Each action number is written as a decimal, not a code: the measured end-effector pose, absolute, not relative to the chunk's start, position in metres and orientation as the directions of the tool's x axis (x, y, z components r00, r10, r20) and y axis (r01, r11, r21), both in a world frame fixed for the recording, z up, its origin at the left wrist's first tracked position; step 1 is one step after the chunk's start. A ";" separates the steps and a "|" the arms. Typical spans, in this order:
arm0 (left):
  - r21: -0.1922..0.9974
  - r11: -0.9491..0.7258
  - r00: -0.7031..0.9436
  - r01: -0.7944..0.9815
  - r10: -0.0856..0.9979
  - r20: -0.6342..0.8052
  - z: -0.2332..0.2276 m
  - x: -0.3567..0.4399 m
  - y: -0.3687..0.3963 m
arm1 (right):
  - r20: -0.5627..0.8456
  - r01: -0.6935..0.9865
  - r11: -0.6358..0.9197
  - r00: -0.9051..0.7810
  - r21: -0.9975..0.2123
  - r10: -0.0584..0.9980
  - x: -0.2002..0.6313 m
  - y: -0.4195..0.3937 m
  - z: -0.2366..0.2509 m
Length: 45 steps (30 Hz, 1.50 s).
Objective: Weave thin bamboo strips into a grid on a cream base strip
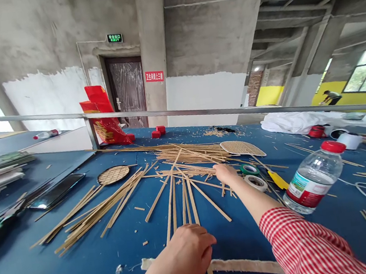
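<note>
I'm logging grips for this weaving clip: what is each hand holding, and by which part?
The left hand presses on the near ends of the bamboo strips. The right hand reaches into the strip pile; any grip there can't be told.

Left hand [188,255] low and near the body, knuckles up, fingers curled under in a loose fist; forearm bare. Right arm stretched well forward, red-checked sleeve pushed to the elbow, right hand [225,174] palm down, fingers bent downward at full reach.
</note>
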State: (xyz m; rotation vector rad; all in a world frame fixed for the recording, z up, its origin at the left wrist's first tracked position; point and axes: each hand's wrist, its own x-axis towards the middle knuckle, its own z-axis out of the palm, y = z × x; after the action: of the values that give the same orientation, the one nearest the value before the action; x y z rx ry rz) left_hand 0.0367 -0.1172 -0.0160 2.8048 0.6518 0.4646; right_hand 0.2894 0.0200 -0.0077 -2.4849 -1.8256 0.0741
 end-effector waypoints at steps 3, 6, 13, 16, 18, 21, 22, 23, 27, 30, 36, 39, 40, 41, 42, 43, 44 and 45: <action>0.297 -0.873 0.847 0.386 0.463 0.260 -0.016 0.036 -0.118 | 0.032 0.951 -0.295 0.299 -0.092 0.954 0.291 0.025 -0.016; 0.303 -0.872 0.845 0.384 0.465 0.264 -0.016 0.036 -0.118 | 0.052 0.939 -0.314 0.324 -0.139 0.945 0.299 0.023 -0.010; 0.334 -0.865 0.847 0.374 0.465 0.257 -0.014 0.037 -0.118 | -0.026 0.854 -0.332 0.351 -0.400 0.936 0.326 -0.011 0.027; 0.363 -0.859 0.843 0.363 0.468 0.265 -0.015 0.037 -0.118 | -0.104 0.774 -0.305 0.299 -0.555 0.948 0.328 -0.043 0.030; 0.373 -0.856 0.839 0.359 0.471 0.272 -0.016 0.037 -0.119 | -0.151 0.681 -0.286 0.252 -0.674 0.956 0.323 -0.065 0.027; 0.386 -0.848 0.828 0.364 0.485 0.283 -0.016 0.038 -0.119 | -0.226 0.309 -0.266 0.159 -0.913 0.961 0.306 -0.089 0.019; 0.395 -0.842 0.822 0.368 0.493 0.286 -0.015 0.039 -0.120 | -0.237 0.168 -0.258 0.136 -0.952 0.962 0.299 -0.093 0.017; 0.407 -0.836 0.815 0.369 0.502 0.291 -0.015 0.039 -0.120 | -0.239 0.059 -0.248 0.124 -0.967 0.963 0.292 -0.095 0.015; 0.466 -0.805 0.782 0.367 0.539 0.314 -0.012 0.038 -0.119 | -0.209 -0.064 -0.201 0.158 -0.977 0.965 0.270 -0.087 0.011; 0.500 -0.785 0.759 0.366 0.563 0.327 -0.012 0.038 -0.117 | -0.159 0.012 -0.166 0.223 -0.986 0.962 0.267 -0.075 0.003; 0.510 -0.775 0.749 0.374 0.576 0.326 -0.013 0.040 -0.118 | -0.074 0.182 -0.142 0.338 -0.973 0.938 0.283 -0.063 -0.020; 0.514 -0.772 0.749 0.373 0.578 0.324 -0.014 0.040 -0.118 | -0.065 0.148 -0.129 0.375 -0.981 0.925 0.289 -0.063 -0.022; 0.518 -0.770 0.749 0.373 0.579 0.321 -0.014 0.040 -0.118 | -0.075 0.114 -0.125 0.372 -0.986 0.925 0.289 -0.064 -0.022; 0.522 -0.767 0.748 0.373 0.582 0.319 -0.014 0.040 -0.118 | -0.087 0.079 -0.124 0.360 -0.989 0.929 0.289 -0.064 -0.020; 0.526 -0.764 0.748 0.374 0.584 0.316 -0.014 0.040 -0.118 | -0.097 0.049 -0.121 0.341 -0.991 0.935 0.288 -0.066 -0.019; 0.529 -0.761 0.747 0.375 0.586 0.314 -0.014 0.040 -0.118 | -0.104 0.020 -0.116 0.313 -0.993 0.944 0.287 -0.067 -0.018; 0.531 -0.758 0.746 0.378 0.590 0.310 -0.014 0.040 -0.119 | -0.112 -0.013 -0.112 0.275 -0.994 0.955 0.285 -0.069 -0.016; 0.534 -0.756 0.745 0.380 0.592 0.308 -0.014 0.040 -0.119 | -0.120 -0.043 -0.113 0.234 -0.993 0.965 0.283 -0.071 -0.014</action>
State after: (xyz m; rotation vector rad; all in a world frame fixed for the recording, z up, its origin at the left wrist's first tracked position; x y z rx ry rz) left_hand 0.0401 -0.1188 -0.0137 2.5018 0.7390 0.6513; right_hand 0.2832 -0.0714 -0.0144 -1.3753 -0.9519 1.1269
